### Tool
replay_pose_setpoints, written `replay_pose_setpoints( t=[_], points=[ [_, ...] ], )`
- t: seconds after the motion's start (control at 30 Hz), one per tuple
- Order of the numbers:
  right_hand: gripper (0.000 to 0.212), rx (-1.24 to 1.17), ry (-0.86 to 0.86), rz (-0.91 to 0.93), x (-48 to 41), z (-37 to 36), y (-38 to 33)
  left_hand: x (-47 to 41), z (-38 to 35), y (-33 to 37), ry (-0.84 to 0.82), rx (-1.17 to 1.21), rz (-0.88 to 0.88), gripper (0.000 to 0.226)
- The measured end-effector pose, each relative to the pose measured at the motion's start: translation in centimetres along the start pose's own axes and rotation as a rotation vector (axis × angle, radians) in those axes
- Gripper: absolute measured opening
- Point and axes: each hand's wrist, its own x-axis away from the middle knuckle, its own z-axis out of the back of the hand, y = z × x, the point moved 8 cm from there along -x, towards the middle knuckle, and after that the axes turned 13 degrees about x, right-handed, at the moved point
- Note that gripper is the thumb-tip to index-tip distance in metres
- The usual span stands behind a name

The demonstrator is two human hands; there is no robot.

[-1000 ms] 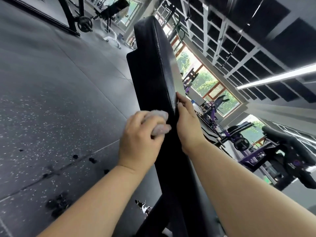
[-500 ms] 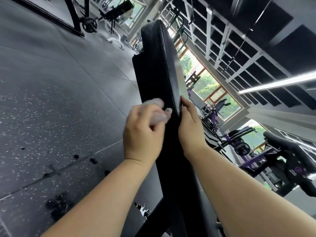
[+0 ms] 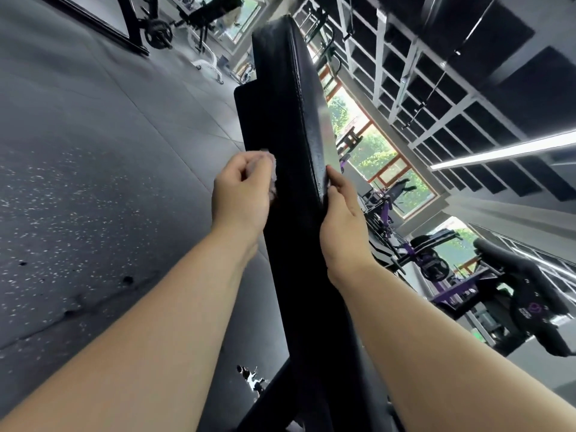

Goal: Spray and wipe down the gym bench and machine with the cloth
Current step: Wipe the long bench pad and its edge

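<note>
Two-handed — rubbing cloth [image 3: 271, 175], clenched in left hand [image 3: 241, 196], along bench pad [image 3: 288, 120] with right hand [image 3: 341, 213] gripping edge — press firm, overlap strokes.

Floor [image 3: 93, 151]: dark rubber tiles, white-flecked, seams visible; small white patch [image 3: 252, 380] near bottom centre. Far end: weight plate [image 3: 159, 34] on a black rack [image 3: 131, 23], with a white-legged bench station [image 3: 207, 12] beside it. Right side: orange-framed windows [image 3: 374, 145] showing green foliage, purple-framed equipment [image 3: 436, 266] below them. Ceiling [image 3: 436, 88]: white grid over dark panels, one lit strip light [image 3: 505, 151].
</note>
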Motion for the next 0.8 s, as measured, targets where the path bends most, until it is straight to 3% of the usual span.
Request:
replay_pose_setpoints(
  t=[0.13, 0.27, 0.4, 0.6, 0.8],
  points=[
    [0.033, -0.329, -0.086, -0.124, -0.4, -0.3, 0.9, 4.4, 1.3, -2.8, -0.019, -0.035, 0.074, 0.019],
    [0.034, -0.375, -0.104, -0.139, -0.1, 0.0, 1.2, 5.4, 1.9, -2.7, -0.009, -0.089, 0.087, 0.021],
    [0.039, -0.404, -0.122, -0.173, 0.2, -0.1, 1.1, 1.8, 0.9, -0.2, 0.064, 0.185, 0.004, 0.02],
    [0.041, -0.343, -0.041, -0.106, 0.0, 0.1, 1.3, 6.0, 1.3, -4.1, 0.167, -0.017, -0.036, 0.014],
    [0.043, -0.365, 0.056, -0.131, 0.2, 1.1, 2.4, 8.5, 2.6, -3.8, 0.049, -0.28, -0.011, 0.024]
  ],
)
